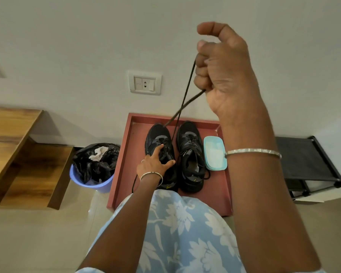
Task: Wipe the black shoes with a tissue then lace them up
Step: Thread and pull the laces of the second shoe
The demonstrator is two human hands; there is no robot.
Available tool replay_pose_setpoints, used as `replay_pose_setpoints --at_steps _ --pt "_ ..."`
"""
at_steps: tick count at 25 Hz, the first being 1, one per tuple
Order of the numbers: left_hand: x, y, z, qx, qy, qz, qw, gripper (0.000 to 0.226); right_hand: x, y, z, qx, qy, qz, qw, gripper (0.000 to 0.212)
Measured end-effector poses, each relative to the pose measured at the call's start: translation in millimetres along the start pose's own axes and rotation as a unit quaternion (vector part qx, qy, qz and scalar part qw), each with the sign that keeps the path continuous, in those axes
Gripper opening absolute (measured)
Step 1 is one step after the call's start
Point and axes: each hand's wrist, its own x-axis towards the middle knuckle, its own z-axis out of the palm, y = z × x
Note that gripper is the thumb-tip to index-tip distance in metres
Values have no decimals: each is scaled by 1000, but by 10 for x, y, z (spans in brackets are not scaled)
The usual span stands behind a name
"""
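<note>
Here my right hand [220, 73] has its fingers clamped on the limp black lace [182, 107], pulled taut; below, my left hand [154, 164], fingers spread, pins the light left shoe [158, 138].

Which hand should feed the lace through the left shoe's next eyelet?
Probably the right hand: it is raised and already grips both strands of the lace pulled up from the left shoe. The left hand rests on that shoe's tongue, steadying it on the red tray.
</note>
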Motion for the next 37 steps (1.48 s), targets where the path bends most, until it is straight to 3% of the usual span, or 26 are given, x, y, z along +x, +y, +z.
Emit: replay_pose_setpoints --at_steps 6,10,12,14,17,19,21,23,25,29,33,37 --pt "15 -33 -52 15 -37 5 999 79 80 -50 53 -3 -4 -25 1000 29" --pt "55 -166 -236 -124 -136 23 983 82 71 87 -121 -37 -10 -24 999 24" --pt "121 -226 -474 -202 -100 -44 973 57 40 268 -192 -74 2 -33 997 24" --pt "70 -261 -736 -274 -91 -124 949 46 -34 672 -253 -183 25 -34 982 25" --pt "-163 -184 -1113 -419 -158 -179 876 45 -307 1600 -340 -362 11 43 931 24" --pt "-331 -72 -1374 -445 -158 -158 867 43 -571 2125 -360 -445 -35 124 886 36" --pt "-445 88 -1642 -435 -117 -112 886 38 -779 2450 -325 -515 -89 186 832 69" --pt "-524 244 -1884 -413 -85 -62 905 33 -917 2603 -244 -569 -122 201 788 94" --pt "-581 406 -2123 -391 -71 -17 918 32 -879 2696 -215 -601 -123 189 767 107" --pt "-662 789 -2604 -367 -12 99 925 38 -698 2832 -151 -641 -102 190 736 111" --pt "-707 1068 -2980 -443 34 172 879 41 -722 2968 -65 -652 -57 155 740 101" --pt "-680 1168 -3008 -448 46 210 868 43 -691 3103 -60 -668 -33 132 731 92"
